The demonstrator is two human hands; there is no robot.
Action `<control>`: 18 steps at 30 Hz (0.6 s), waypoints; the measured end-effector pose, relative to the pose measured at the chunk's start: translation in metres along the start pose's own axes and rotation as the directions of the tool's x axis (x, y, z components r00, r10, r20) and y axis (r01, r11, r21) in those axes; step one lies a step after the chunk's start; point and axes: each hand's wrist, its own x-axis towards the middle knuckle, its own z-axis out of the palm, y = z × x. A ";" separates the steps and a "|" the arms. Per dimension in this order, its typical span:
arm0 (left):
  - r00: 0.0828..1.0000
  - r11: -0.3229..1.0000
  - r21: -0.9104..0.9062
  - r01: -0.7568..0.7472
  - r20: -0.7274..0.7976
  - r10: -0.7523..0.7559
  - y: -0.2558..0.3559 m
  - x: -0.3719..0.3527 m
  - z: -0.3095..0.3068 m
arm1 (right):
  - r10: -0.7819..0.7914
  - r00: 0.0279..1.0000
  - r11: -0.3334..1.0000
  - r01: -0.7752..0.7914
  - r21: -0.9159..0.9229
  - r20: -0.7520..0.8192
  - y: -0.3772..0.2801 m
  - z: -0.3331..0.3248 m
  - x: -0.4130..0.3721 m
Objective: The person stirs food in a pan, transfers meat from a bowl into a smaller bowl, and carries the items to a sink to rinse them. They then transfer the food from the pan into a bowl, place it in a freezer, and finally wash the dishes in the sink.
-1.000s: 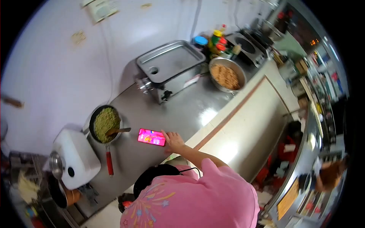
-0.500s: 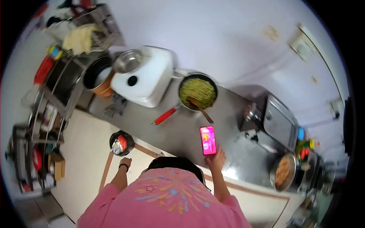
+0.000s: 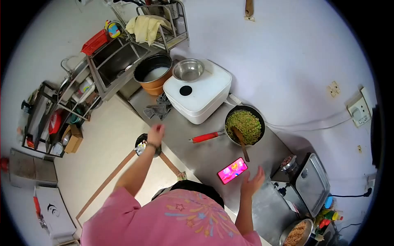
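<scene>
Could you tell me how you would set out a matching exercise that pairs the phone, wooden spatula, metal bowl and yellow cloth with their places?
Things:
1. Phone
2. Wooden spatula
3. Metal bowl
4. Yellow cloth

Places:
A. On the white appliance
B. Draped on the metal rack
C. Flat on the counter, near the right hand
D. Resting in the pan of green food, handle over the rim

Right pairs: 1-C; 2-D; 3-A; 4-B
</scene>
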 end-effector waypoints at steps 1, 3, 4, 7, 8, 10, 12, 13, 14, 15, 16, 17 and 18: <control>0.993 0.984 -0.137 -0.116 0.003 0.117 0.040 0.025 0.003 | -0.007 1.000 1.000 0.007 -0.001 -0.010 -0.010 0.000 0.020; 0.994 0.858 -0.514 0.003 0.097 0.055 0.096 0.079 0.018 | -0.188 0.956 0.976 0.208 -0.070 0.226 -0.033 0.003 0.051; 0.996 0.804 -0.590 0.070 0.078 -0.030 0.114 0.107 0.029 | -0.198 0.957 0.974 0.216 -0.069 0.211 -0.039 0.006 0.056; 0.957 0.737 -0.612 0.285 0.141 -0.253 0.140 0.170 0.052 | -0.265 0.919 0.964 0.263 0.047 0.291 -0.058 0.013 0.071; 0.955 0.689 -0.662 0.296 0.195 -0.222 0.137 0.186 0.058 | -0.266 0.925 0.964 0.251 0.087 0.273 -0.065 0.009 0.069; 0.945 0.653 -0.685 0.325 0.258 -0.199 0.132 0.204 0.057 | -0.227 0.942 0.965 0.185 0.185 0.246 -0.066 0.009 0.060; 0.948 0.580 -0.751 0.317 0.267 -0.172 0.134 0.196 0.053 | -0.176 0.949 0.980 0.145 0.136 0.261 -0.054 0.008 0.046; 0.947 0.578 -0.750 0.320 0.269 -0.176 0.127 0.191 0.051 | -0.124 0.954 0.991 0.103 0.089 0.274 -0.048 0.008 0.039; 0.967 0.567 -0.784 0.254 0.204 -0.151 0.121 0.189 0.047 | -0.124 0.953 0.991 0.103 0.088 0.277 -0.041 0.010 0.034; 0.982 0.553 -0.812 0.186 0.138 -0.129 0.114 0.191 0.041 | -0.046 0.958 0.999 0.051 -0.009 0.283 -0.034 0.012 0.032; 0.986 0.530 -0.831 0.166 0.142 -0.085 0.108 0.191 0.031 | 0.030 0.958 0.994 0.000 -0.107 0.286 -0.031 0.013 0.030; 0.986 0.525 -0.834 0.169 0.140 -0.096 0.099 0.193 0.018 | 0.023 0.955 0.994 0.010 -0.109 0.295 -0.029 0.016 0.029; 0.972 0.500 -0.835 0.230 0.226 -0.070 0.093 0.193 0.000 | 0.033 0.954 0.989 0.012 -0.149 0.298 -0.032 0.017 0.031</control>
